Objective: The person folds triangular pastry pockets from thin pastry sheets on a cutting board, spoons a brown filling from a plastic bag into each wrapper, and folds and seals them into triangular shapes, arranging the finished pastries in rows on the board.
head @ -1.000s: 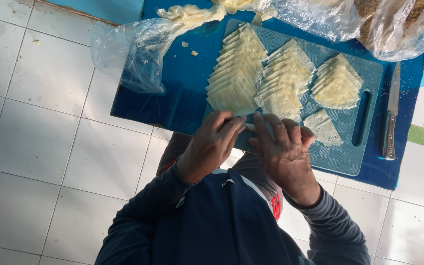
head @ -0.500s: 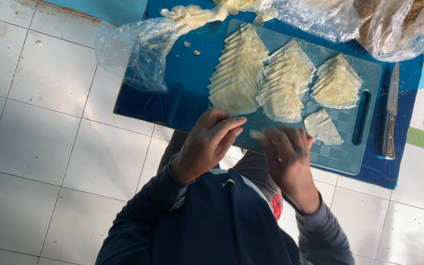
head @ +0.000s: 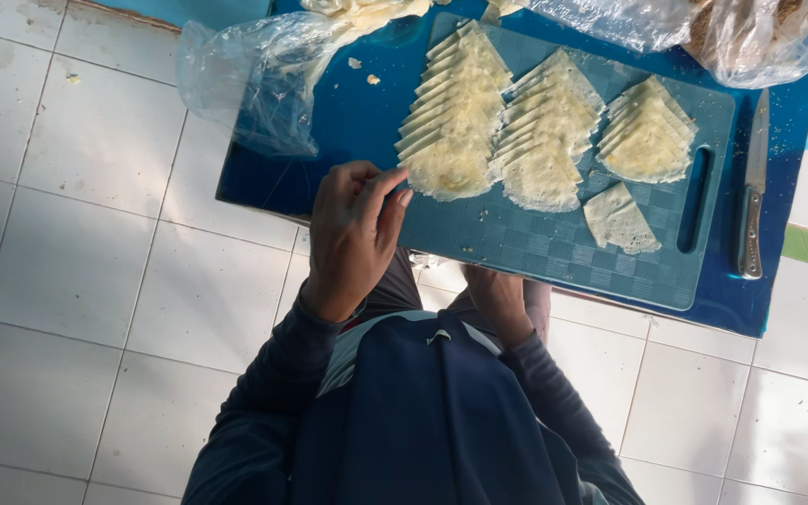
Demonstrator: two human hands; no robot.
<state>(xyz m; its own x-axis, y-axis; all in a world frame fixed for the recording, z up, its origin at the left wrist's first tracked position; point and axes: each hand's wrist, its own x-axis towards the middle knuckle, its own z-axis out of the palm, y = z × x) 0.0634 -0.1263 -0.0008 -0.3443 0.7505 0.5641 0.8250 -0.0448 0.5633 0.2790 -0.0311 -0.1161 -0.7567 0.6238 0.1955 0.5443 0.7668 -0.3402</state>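
Cutting board [head: 554, 252], teal w/ grid pattern, lies on blue bench [head: 339, 112], handle slot at its 3 o'clock end. On it: three fanned rows of pale folded wrappers [head: 455, 117], [head: 549, 126], [head: 649, 136], plus one single folded wrapper [head: 621, 217] apart at abt 5 o'clock from the rows. Left hand [head: 353, 234] sits at the board's 9 o'clock edge, fingers curled loosely, fingertips just beside the nearest wrapper of the left row; can't tell if this grip pinches anything. Right hand [head: 502, 299] is below the board's 6 o'clock edge, mostly hidden under it, grip can't be told. Knife [head: 753, 201] lies on bench at 3 o'clock of the board. Clear plastic bag [head: 254, 79] at 10 o'clock, partly over the bench edge. White tile floor [head: 77, 243] below.
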